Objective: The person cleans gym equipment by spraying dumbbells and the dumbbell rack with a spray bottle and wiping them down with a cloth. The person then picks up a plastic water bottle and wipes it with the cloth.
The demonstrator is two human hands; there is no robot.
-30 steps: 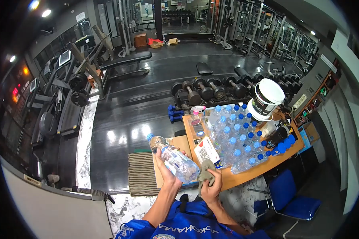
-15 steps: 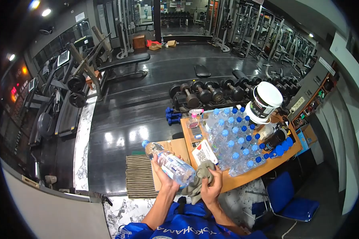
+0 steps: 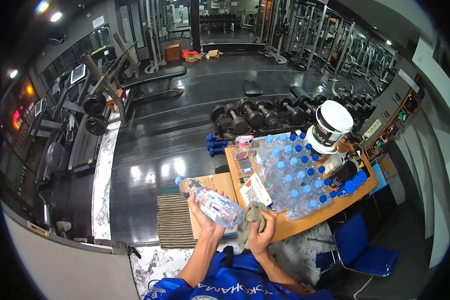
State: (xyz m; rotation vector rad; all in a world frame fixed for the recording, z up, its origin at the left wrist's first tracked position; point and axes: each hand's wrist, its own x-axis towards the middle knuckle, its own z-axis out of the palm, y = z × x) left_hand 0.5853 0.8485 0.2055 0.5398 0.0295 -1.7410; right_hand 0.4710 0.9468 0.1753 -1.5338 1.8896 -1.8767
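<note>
My left hand (image 3: 205,220) is wrapped round a clear plastic water bottle (image 3: 219,209) with a light blue cap, tilted so the cap points up and to the left. In my right hand (image 3: 263,234) a grey-green cloth (image 3: 250,223) is bunched between the fingers, right beside the bottle's base. Whether the cloth touches the base I cannot tell. Close to my right hand, a wooden desk (image 3: 295,230) carries several upright bottles (image 3: 288,182) with light and dark blue caps. A card with a QR code (image 3: 255,193) stands at its near left corner.
A white tub (image 3: 334,117) and a pink-topped spray bottle (image 3: 242,150) stand on the desk. Dumbbells (image 3: 267,116) line a rack behind it. An open cardboard box (image 3: 200,231) and striped mat (image 3: 174,220) lie left. A blue chair (image 3: 367,250) stands right.
The cloth and my right hand have shifted slightly, and the cloth now hangs more bunched by the bottle's base. The bottle in my left hand has moved slightly left and up.
</note>
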